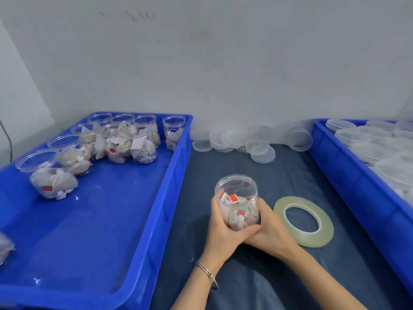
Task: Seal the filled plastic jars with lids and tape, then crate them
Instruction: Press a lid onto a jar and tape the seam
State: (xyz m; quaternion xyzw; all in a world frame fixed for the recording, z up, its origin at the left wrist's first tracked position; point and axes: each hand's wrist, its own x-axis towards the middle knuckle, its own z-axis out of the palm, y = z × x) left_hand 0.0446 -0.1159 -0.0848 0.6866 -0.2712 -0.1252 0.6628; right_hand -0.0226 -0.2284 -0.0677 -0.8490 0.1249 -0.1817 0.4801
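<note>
A clear plastic jar filled with tea bags stands on the dark cloth, with a clear lid on top. My left hand and my right hand wrap around its lower half from both sides, fingers meeting in front. A flat roll of clear tape lies just right of my right hand. Loose clear lids are scattered at the back by the wall. Several open filled jars stand in the left blue crate.
A second blue crate on the right holds several lidded jars. One lid leans against that crate's wall. A white wall closes the back. A bracelet sits on my left wrist.
</note>
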